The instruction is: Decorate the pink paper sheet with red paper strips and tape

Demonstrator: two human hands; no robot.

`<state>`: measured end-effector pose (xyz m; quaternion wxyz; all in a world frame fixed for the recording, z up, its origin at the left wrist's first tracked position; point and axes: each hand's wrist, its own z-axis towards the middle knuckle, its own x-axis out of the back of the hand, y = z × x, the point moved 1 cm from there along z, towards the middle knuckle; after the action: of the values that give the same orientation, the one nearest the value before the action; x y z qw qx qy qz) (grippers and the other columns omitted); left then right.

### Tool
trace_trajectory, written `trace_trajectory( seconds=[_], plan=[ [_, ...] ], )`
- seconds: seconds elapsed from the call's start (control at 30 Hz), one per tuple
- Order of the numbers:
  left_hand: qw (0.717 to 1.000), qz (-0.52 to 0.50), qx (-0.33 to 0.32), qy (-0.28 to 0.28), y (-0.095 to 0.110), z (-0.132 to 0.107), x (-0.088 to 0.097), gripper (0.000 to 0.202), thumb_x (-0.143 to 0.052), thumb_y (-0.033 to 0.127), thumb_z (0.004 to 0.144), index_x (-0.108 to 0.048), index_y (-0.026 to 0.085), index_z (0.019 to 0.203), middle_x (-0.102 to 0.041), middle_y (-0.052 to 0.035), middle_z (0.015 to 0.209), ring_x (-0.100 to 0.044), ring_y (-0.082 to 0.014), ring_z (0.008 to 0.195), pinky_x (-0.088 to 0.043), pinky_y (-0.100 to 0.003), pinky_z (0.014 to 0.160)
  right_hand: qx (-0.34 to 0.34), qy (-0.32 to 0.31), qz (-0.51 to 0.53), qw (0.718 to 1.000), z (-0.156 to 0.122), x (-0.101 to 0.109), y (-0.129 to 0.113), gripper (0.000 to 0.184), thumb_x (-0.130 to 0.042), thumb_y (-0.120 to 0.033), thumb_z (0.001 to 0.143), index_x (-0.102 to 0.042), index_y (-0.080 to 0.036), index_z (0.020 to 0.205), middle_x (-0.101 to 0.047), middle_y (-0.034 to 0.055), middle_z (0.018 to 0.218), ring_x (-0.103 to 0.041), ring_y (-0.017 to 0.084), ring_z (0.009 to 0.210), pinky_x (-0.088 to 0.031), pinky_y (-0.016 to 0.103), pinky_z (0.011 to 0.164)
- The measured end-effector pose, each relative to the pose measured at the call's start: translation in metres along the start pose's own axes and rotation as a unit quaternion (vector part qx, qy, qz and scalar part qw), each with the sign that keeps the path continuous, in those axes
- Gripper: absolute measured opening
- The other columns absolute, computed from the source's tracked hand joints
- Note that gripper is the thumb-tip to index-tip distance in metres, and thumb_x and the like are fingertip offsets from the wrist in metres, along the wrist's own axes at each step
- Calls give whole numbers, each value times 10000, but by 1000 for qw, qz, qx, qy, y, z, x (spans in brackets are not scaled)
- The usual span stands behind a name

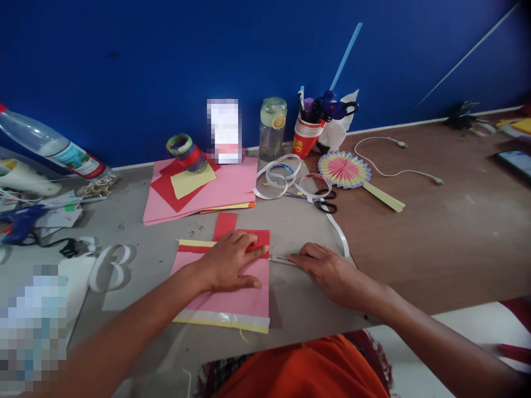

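My left hand (233,261) lies flat, fingers stretched out, pressing on a pink paper sheet (232,298) and the red paper (226,225) that overlaps its top edge. The pink sheet has a yellow strip and a white tape band along its near edge. My right hand (327,270) rests on the table just right of the sheet, fingers curled around a thin silvery tool (281,258) whose tip points at the sheet's right edge. What the tool is I cannot make out.
Behind lie a stack of pink, red and yellow papers (215,190), tape rolls (186,150), white tape loops (279,176), black scissors (326,203), a red cup of tools (307,135), a jar (272,126), a paper fan (345,170) and a cable (394,166). A bottle (50,145) and glue gun (20,221) lie left.
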<state>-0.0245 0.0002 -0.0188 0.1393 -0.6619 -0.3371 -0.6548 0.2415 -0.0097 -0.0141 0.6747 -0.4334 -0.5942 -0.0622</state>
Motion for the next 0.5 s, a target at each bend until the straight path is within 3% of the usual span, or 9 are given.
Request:
trace_trajectory(
  seconds=[0.5],
  plan=[
    [1000,-19,4,-7,2,0,6,841,-319,802,765,-464,234,1368,-492,-141,1180,-445,-305,1068,-373,-483,935,7,-6,3,1000,4,1,-2,452,-387,-28,859,-581,-168,1243,-568,87,909,-564,173,811,-500,287,765]
  ],
)
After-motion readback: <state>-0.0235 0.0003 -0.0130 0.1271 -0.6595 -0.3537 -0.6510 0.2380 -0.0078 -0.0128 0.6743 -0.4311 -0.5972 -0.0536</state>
